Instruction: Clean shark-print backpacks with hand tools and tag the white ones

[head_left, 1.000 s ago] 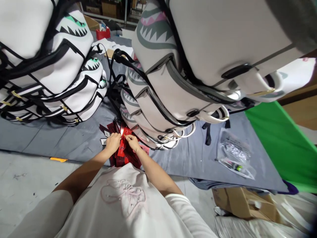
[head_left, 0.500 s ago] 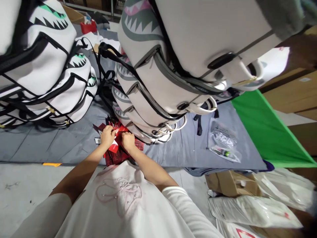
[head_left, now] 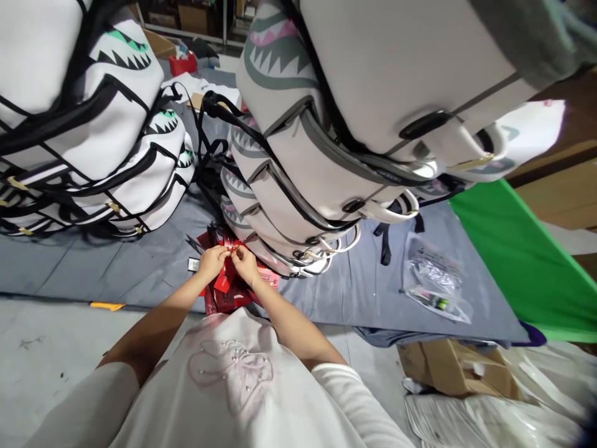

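Observation:
Red tags and packets [head_left: 224,297] lie at the table's front edge, below a stack of light backpacks [head_left: 298,149]. My left hand [head_left: 213,261] is closed in a pinch on thin red strings [head_left: 231,247] above the tags. Close beside it, my right hand [head_left: 245,264] pinches the same strings, its fingertips almost touching the left ones. A red tag [head_left: 224,281] hangs or lies just under the hands. A small white label [head_left: 193,264] shows left of my left hand.
White backpacks with black trim [head_left: 107,137] are piled on the left of the grey-covered table [head_left: 326,302]. A clear plastic bag [head_left: 433,277] lies at the right, near a green sheet [head_left: 527,261]. Below it stands an open cardboard box [head_left: 459,367].
My right hand has moved up and toward my left hand, and their fingertips now meet at the red strings. The whole view has shifted slightly.

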A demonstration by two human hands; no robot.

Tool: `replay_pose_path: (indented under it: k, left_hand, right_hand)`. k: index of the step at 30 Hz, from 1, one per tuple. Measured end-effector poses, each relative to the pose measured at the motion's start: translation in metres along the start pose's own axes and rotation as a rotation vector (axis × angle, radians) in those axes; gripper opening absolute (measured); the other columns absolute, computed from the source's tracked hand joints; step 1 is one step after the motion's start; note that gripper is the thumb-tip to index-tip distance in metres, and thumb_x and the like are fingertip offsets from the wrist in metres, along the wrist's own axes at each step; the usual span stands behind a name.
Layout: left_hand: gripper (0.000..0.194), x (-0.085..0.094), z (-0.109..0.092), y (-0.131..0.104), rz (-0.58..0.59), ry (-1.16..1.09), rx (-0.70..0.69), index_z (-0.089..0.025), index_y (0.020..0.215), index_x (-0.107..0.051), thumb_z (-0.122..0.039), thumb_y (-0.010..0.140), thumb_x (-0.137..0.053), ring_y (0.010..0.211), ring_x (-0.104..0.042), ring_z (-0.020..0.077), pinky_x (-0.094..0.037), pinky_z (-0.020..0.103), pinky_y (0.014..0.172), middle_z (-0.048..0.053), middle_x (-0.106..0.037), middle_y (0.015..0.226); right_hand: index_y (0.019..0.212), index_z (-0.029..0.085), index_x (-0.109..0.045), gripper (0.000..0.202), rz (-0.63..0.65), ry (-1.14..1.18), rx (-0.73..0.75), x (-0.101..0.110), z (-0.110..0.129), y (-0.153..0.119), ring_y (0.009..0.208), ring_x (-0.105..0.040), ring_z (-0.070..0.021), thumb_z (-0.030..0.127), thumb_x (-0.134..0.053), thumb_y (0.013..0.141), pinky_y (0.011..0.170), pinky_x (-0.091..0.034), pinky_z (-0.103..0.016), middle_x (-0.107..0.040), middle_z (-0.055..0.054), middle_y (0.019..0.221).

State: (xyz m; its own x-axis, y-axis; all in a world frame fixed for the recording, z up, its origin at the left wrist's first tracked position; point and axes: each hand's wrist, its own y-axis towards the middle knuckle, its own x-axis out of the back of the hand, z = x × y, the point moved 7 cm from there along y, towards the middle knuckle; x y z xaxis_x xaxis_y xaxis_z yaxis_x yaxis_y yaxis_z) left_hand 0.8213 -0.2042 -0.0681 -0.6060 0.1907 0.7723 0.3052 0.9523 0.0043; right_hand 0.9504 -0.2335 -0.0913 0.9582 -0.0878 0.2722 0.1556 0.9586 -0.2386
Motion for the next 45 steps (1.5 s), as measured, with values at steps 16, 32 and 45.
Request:
replay_pose_path:
  k: [16,32,45]
  left_hand:
    - [0.017,-0.008,0.029,-0.031,-0.006,0.313,0.133,-0.021,0.1,-0.068,-0.021,0.091,-0.054,0.1,-0.058,0.025,-0.046,0.036,0.085,0.008,-0.068,0.097]
    - [0.02,0.008,-0.009,-0.025,0.084,0.53,-0.288,-0.013,0.098,-0.065,-0.018,0.09,-0.048,0.104,-0.051,0.0285,-0.038,0.044,0.09,0.014,-0.063,0.108]
    - [0.029,0.035,-0.029,-0.007,0.214,0.758,-0.212,-0.014,0.088,-0.07,-0.011,0.09,-0.042,0.094,-0.062,0.0291,-0.032,0.049,0.099,0.014,-0.072,0.083]
  right_hand:
    - [0.067,0.022,-0.053,0.023,-0.032,0.285,-0.036,-0.005,-0.021,0.022,0.06,-0.056,-0.0149,0.045,-0.059,0.07,0.06,-0.048,-0.027,-0.06,0.002,0.064]
    - [0.077,0.023,-0.052,0.024,0.024,0.281,-0.103,-0.01,-0.024,0.023,0.048,-0.05,-0.012,0.041,-0.065,0.066,0.047,-0.038,-0.022,-0.057,0.006,0.057]
    - [0.077,0.022,-0.058,0.017,-0.242,-0.009,-0.109,0.004,-0.021,0.043,0.067,-0.057,-0.0169,0.037,-0.053,0.082,0.066,-0.046,-0.028,-0.061,0.001,0.066]
